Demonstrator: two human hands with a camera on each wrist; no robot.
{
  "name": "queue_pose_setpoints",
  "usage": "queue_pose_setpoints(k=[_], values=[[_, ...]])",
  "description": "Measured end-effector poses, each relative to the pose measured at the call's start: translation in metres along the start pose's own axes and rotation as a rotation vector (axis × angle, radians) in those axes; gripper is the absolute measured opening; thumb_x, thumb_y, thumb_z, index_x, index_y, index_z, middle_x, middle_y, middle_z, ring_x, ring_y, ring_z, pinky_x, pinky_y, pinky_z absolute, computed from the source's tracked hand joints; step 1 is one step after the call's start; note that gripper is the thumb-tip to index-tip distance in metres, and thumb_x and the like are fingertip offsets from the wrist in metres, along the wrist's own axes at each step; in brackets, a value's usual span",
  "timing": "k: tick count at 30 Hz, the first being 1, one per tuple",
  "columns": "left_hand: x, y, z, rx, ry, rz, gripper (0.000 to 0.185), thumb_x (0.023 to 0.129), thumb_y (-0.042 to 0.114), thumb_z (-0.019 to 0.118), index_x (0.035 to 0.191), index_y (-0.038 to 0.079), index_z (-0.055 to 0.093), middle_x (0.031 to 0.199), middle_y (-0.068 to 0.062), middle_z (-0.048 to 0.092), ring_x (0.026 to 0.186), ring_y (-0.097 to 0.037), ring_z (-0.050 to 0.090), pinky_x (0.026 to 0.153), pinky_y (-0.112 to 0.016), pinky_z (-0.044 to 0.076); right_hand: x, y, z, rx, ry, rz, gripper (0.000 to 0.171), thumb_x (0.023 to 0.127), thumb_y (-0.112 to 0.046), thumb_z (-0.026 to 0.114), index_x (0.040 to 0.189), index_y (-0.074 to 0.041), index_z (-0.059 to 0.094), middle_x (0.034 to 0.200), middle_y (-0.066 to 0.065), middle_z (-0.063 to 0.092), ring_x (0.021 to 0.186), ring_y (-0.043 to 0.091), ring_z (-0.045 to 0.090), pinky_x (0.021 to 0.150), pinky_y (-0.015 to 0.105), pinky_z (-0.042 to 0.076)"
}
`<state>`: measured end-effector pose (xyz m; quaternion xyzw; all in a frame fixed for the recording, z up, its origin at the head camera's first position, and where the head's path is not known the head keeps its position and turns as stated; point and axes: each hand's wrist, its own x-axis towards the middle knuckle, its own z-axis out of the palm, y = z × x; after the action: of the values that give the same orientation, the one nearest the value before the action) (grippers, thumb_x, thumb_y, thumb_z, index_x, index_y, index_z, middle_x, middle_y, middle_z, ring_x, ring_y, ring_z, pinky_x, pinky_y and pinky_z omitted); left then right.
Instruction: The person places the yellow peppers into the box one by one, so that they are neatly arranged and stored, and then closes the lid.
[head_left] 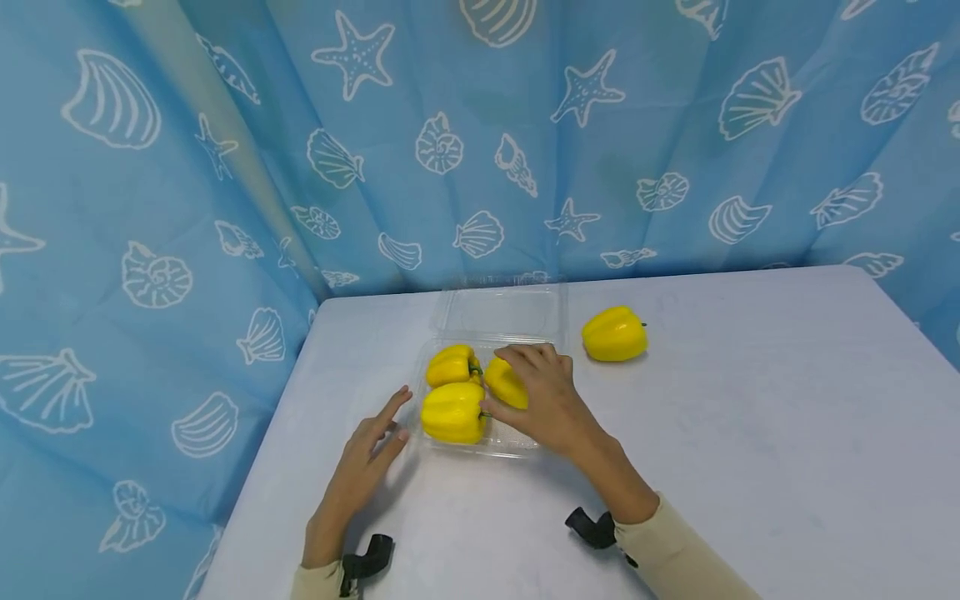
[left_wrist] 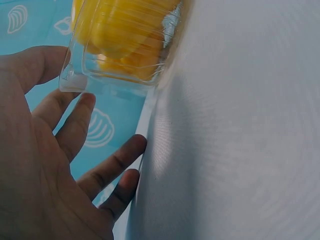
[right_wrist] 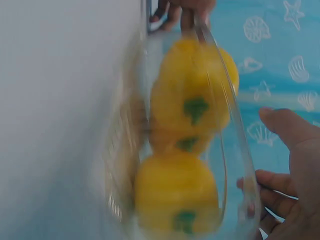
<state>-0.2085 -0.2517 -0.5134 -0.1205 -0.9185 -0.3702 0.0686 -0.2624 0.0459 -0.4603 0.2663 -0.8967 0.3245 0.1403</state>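
A clear plastic clamshell box [head_left: 510, 443] stands on the table with its lid [head_left: 501, 312] folded back. In it lie a front-left yellow bell pepper [head_left: 453, 414], a back-left bell pepper [head_left: 450, 365] and a right-hand bell pepper [head_left: 504, 383]. Over that last one my right hand [head_left: 551, 400] reaches, thumb and fingers apart and partly hiding it. The right wrist view shows the thumb [right_wrist: 285, 127] clear of the peppers. My left hand [head_left: 367, 462] is spread beside the box's left side; in the left wrist view its thumb [left_wrist: 42, 65] meets the box corner [left_wrist: 72, 80].
Another yellow bell pepper [head_left: 615, 335] lies on the white tabletop [head_left: 750, 417], to the right of the lid. Behind and at the left hangs a blue curtain [head_left: 405, 208] with white shells and starfish, close to the table edges.
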Motion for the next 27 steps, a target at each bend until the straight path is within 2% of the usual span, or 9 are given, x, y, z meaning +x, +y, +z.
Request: queue_pose_setpoints(k=[6, 10, 20, 27], values=[[-0.002, -0.003, 0.001, 0.007, 0.003, -0.008, 0.056, 0.103, 0.027, 0.056, 0.156, 0.033, 0.037, 0.156, 0.011, 0.039, 0.11, -0.019, 0.053, 0.094, -0.052, 0.043, 0.002, 0.019, -0.015, 0.007, 0.037, 0.055, 0.064, 0.085, -0.042, 0.079, 0.136, -0.009, 0.059, 0.137, 0.011, 0.056, 0.122, 0.031, 0.043, 0.093, 0.053, 0.031], [-0.002, -0.003, 0.002, -0.003, 0.005, -0.012, 0.056, 0.103, 0.028, 0.056, 0.155, 0.032, 0.038, 0.157, 0.011, 0.039, 0.11, -0.019, 0.053, 0.094, -0.052, 0.043, 0.002, 0.031, -0.025, 0.01, 0.044, 0.119, 0.064, 0.086, -0.042, 0.078, 0.138, -0.01, 0.057, 0.14, 0.011, 0.054, 0.125, 0.032, 0.041, 0.097, 0.055, 0.029], [-0.004, -0.004, 0.004, -0.001, 0.001, -0.009, 0.055, 0.103, 0.027, 0.055, 0.155, 0.03, 0.038, 0.157, 0.012, 0.038, 0.11, -0.017, 0.053, 0.094, -0.051, 0.042, 0.0, 0.063, -0.043, -0.011, 0.101, 0.203, 0.062, 0.087, -0.038, 0.078, 0.136, -0.007, 0.057, 0.141, 0.014, 0.053, 0.128, 0.037, 0.038, 0.095, 0.059, 0.024], [-0.003, -0.001, 0.0, -0.02, 0.0, -0.012, 0.056, 0.103, 0.025, 0.056, 0.155, 0.032, 0.038, 0.156, 0.012, 0.04, 0.11, -0.019, 0.052, 0.094, -0.052, 0.043, 0.001, 0.082, -0.056, -0.027, 0.093, 0.253, 0.065, 0.088, -0.038, 0.076, 0.139, -0.006, 0.054, 0.144, 0.017, 0.05, 0.127, 0.038, 0.034, 0.094, 0.059, 0.023]])
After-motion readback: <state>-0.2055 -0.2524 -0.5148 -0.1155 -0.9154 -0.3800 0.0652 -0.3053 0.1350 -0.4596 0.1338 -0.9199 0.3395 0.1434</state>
